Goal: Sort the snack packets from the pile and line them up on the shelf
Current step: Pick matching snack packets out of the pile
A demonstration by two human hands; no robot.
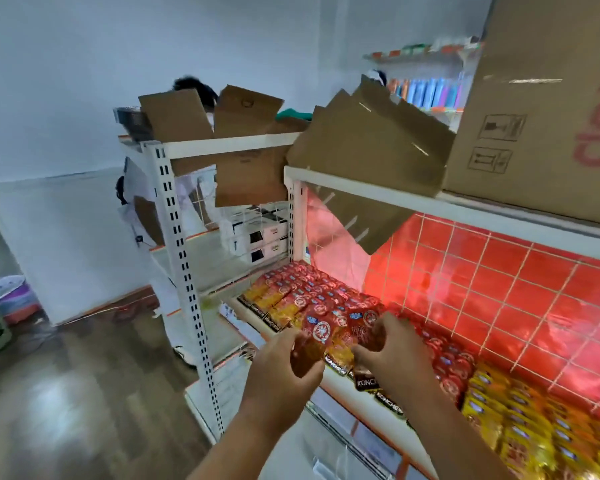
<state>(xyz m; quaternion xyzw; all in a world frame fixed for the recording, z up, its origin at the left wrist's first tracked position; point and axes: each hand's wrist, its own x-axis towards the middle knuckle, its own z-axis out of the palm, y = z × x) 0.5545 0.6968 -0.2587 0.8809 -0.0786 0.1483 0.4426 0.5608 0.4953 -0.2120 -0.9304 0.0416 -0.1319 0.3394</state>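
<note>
I am looking down at a white metal shelf (333,381) with a glossy red, wire-gridded back panel (499,271). Both my hands are over its middle, above a loose heap of snack packets (278,306), red and orange-yellow mixed together.

My left hand (284,368) has its fingers curled round the lower end of a red packet (321,329), which stands roughly upright with a round white emblem facing me. My right hand (395,344), just beside it, has its fingers bent over a second red packet (362,323). The picture is blurred here, so I cannot tell exactly how the fingertips sit.

Behind the heap, red packets lie in neat rows (312,289). To the right, more red ones (454,365) stand lined up, with yellow ones (520,431) next to them.

These packets look small, light and soft, made of shiny film. I judge them slippery and easily crumpled, with contents that could crush under a hard squeeze. The safest hold seems to be a light pinch on the flat sealed edge at top or bottom, or thumb and fingers across the two faces, never a fist around the middle. Being limp, each will probably need a neighbour to lean on to stay upright.

A large cardboard box (551,98) sits on the shelf above.
</note>
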